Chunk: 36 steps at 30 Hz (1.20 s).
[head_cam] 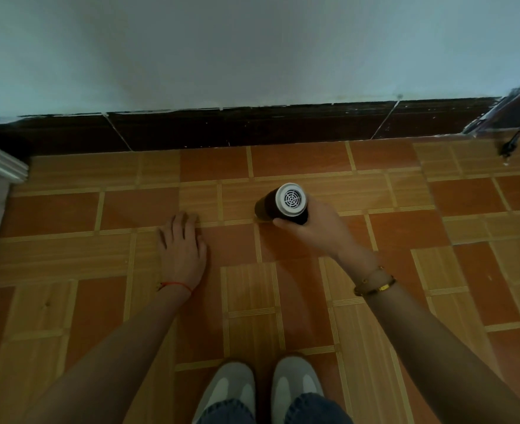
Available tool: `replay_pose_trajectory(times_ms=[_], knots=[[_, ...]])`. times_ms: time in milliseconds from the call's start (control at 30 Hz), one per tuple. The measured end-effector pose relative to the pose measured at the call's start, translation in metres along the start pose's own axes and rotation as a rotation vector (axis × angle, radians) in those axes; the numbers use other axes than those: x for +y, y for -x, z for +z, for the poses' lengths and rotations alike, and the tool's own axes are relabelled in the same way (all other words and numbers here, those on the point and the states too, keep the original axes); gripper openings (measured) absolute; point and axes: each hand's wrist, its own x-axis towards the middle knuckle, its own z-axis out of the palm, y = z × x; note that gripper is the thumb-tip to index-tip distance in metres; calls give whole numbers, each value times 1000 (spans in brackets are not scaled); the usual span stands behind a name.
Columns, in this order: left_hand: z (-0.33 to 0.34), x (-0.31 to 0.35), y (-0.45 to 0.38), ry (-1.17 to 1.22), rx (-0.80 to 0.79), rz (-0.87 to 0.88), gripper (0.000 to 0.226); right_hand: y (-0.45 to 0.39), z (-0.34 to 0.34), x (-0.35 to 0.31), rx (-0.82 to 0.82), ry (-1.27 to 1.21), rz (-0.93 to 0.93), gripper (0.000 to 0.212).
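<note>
Looking down from the head view, the right hand (316,228) wraps its fingers round a dark blower (291,198) held low over the tiled floor (283,295) near the skirting (252,127), probably to aim air at the tiles. The blower's long axis is near upright, with the white grille facing up and the nozzle down. The left hand (182,249) lies flat on the floor with fingers straight, likely bracing the crouch.

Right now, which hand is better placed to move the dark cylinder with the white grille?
Right. The right hand grips the cylinder; the left hand rests flat on the floor, apart from it.
</note>
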Motion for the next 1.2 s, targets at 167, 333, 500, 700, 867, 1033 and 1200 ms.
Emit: replay_pose_trajectory(times_ms=[167,333,500,700,867,1033,1200], knots=[[-11,-15,4,-34,15,-52,48,-19,15,-22,-28,116,-35,59],[-14,-31,9,-48,28,-86,49,-42,28,-43,51,93,-22,62],[-15,-44,15,-35,56,-147,52,-51,44,-65,-18,105,-97,64],[-12,-56,17,-13,94,-190,55,-56,55,-65,-13,60,-83,58],[-10,-59,17,-10,84,-207,55,-70,54,-61,113,-54,-80,66],[-8,-59,16,-22,97,-209,54,-81,67,-66,122,-88,-133,67],[-8,-60,16,-29,125,-207,53,-69,87,-77,-26,-37,-186,63]])
